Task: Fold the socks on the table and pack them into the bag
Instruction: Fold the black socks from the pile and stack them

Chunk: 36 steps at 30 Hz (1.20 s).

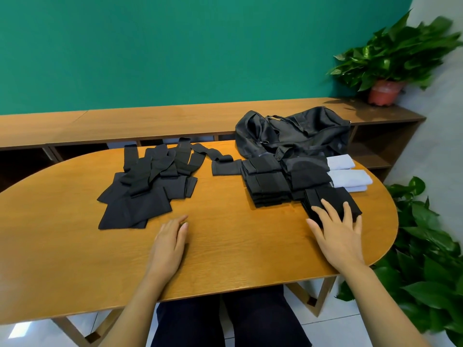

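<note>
Folding looks part done: the right hand [338, 229] lies flat, fingers spread, on a folded sock stack [330, 199] in front of the black bag [293, 131]; the left hand [170, 241] rests loose-fingered on the table [238, 251]; the unfolded socks [150, 181], left of the bag, likely come next.

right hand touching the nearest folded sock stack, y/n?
Touching. The head view shows the right hand spread on the sock stack, its straight fingers lying flat on the top sock with no gap.
</note>
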Tool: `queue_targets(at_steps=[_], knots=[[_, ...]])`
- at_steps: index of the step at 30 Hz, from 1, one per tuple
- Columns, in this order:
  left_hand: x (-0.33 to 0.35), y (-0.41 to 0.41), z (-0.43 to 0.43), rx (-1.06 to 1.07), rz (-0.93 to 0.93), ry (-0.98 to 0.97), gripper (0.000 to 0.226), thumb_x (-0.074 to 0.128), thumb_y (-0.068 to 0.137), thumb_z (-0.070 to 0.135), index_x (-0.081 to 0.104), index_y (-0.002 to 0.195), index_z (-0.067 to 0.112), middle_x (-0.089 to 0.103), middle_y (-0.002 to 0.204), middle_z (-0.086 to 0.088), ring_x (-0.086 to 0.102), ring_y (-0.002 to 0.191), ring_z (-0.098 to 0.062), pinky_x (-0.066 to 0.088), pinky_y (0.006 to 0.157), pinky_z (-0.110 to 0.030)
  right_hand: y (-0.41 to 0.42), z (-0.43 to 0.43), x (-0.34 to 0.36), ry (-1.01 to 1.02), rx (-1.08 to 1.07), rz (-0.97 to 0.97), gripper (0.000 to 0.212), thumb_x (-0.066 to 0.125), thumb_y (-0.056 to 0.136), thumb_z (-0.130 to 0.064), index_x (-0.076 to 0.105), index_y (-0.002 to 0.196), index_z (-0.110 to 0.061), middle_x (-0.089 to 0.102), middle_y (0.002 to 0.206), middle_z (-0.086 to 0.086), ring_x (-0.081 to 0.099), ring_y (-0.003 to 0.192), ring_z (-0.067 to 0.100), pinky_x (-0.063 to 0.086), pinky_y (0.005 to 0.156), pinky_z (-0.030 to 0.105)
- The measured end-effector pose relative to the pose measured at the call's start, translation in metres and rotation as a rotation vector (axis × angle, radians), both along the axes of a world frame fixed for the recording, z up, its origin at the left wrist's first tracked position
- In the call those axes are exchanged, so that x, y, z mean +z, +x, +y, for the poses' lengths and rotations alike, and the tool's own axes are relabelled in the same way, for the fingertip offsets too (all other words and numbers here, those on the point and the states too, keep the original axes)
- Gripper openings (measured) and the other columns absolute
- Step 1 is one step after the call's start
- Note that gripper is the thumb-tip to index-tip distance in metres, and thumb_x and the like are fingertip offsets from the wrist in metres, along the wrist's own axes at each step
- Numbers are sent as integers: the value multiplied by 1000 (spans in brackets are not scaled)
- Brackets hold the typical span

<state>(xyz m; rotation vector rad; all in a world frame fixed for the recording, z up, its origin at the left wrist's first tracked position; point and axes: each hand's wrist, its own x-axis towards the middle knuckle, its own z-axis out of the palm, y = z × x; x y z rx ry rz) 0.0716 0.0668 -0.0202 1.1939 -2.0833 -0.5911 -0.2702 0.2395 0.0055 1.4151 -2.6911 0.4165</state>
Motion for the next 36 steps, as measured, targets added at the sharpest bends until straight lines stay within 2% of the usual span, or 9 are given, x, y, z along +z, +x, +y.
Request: queue_targets(at_steps=[7, 12, 18, 22, 25, 27, 30, 33, 36], knots=[[0, 1, 0, 14, -11, 6, 57, 27, 96, 52, 58, 128, 18, 61, 118, 7, 52, 113, -9, 44, 98, -35, 9, -3, 5, -29, 9, 1, 69, 14, 91, -64, 38, 146, -30, 21, 161, -5, -2, 149, 33, 0, 118, 58], [0, 0, 0, 19, -15, -3, 55, 27, 96, 52, 61, 124, 19, 62, 112, 8, 53, 108, -9, 45, 94, -35, 41, -19, 16, -141, 170, 33, 57, 26, 98, -54, 49, 140, -24, 35, 155, -4, 10, 150, 23, 9, 121, 49], [-2, 0, 0, 5, -56, -45, 49, 28, 97, 49, 64, 116, 22, 63, 110, 8, 52, 104, -9, 45, 92, -38, 88, -59, 24, -181, 383, 32, 48, 34, 101, -46, 50, 140, -22, 39, 152, -5, 16, 148, 16, 11, 120, 37], [6, -4, -6, 34, -207, -133, 36, 37, 102, 39, 65, 118, 24, 60, 124, 8, 46, 118, -12, 28, 98, -30, 114, -95, 27, -170, 482, 21, 51, 31, 101, -48, 50, 139, -21, 41, 151, -4, 18, 148, 17, 12, 120, 36], [14, -8, -25, 66, -334, -255, 52, 24, 99, 48, 65, 120, 24, 55, 136, 3, 40, 131, -19, 21, 113, -41, 131, -126, 31, -125, 530, -7, 50, 32, 102, -47, 45, 143, -22, 37, 154, -4, 15, 149, 16, 11, 120, 34], [19, -12, -42, 78, -469, -258, 62, 14, 95, 54, 57, 132, 28, 40, 151, 1, 24, 144, -22, 6, 119, -47, 139, -149, 31, -83, 541, -54, 50, 35, 102, -46, 40, 146, -22, 32, 156, -3, 12, 149, 16, 11, 120, 33], [21, -21, -64, 79, -604, -185, 75, 0, 89, 63, 33, 149, 34, 13, 163, 2, -2, 150, -25, -17, 114, -52, 145, -185, 29, -5, 523, -128, 54, 36, 103, -46, 32, 150, -20, 25, 160, -1, 9, 150, 18, 13, 120, 35], [12, -27, -72, 82, -621, -101, 82, -10, 82, 66, 24, 152, 37, 5, 163, 7, -8, 150, -23, -18, 114, -57, 144, -219, 30, 63, 492, -196, 58, 39, 103, -42, 24, 153, -16, 17, 162, 2, 6, 150, 19, 13, 121, 36], [7, -28, -72, 110, -597, -69, 80, -10, 83, 67, 23, 151, 40, 6, 163, 11, -6, 150, -20, -17, 115, -56, 139, -249, 31, 112, 437, -193, 63, 40, 103, -40, 16, 155, -12, 9, 163, 6, 3, 150, 23, 12, 121, 38]])
